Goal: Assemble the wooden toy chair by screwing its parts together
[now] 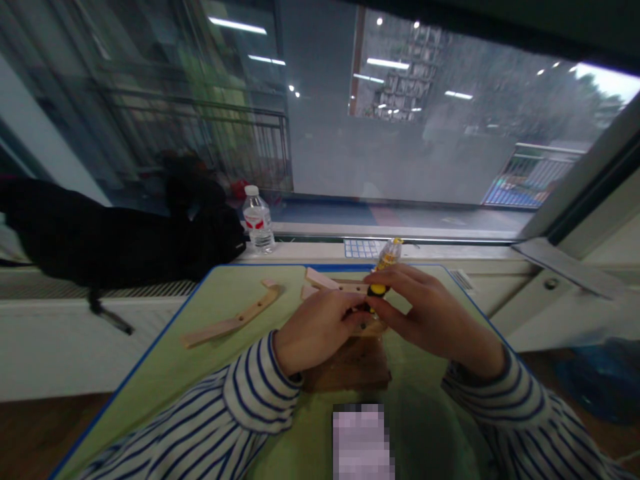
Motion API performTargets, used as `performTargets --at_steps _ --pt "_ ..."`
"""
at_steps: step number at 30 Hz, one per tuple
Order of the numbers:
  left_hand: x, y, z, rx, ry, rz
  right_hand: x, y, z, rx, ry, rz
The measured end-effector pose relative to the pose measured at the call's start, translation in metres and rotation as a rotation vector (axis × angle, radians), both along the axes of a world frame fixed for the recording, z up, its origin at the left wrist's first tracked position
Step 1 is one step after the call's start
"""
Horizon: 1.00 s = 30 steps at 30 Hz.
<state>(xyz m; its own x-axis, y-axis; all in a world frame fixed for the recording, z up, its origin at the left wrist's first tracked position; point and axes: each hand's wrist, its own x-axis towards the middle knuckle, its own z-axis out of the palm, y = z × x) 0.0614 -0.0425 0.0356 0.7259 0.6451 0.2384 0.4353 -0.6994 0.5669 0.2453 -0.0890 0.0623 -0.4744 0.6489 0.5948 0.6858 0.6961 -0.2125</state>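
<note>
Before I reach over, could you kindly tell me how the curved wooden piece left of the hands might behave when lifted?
The curved wooden piece looks like solid wood, so it would probably stay stiff. Being slim, it is likely fairly light. Its bent shape should keep it from rolling, though it might pivot if pushed.

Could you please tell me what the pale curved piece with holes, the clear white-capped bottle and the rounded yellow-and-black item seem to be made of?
Pale curved piece: probably matt, unpainted wood, light tan without shine.
Clear white-capped bottle: likely glossy thin plastic, see-through with highlights.
Rounded yellow-and-black item: perhaps plastic, from its strong yellow; finish too small to judge.
</note>
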Motion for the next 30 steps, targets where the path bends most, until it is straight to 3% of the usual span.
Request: performTargets --at_steps 30 --pt "-0.0004 0.0000 -0.0014 -0.052 -0.032 0.037 0.0008 -0.0015 0.0010 0.000 0.016 0.026"
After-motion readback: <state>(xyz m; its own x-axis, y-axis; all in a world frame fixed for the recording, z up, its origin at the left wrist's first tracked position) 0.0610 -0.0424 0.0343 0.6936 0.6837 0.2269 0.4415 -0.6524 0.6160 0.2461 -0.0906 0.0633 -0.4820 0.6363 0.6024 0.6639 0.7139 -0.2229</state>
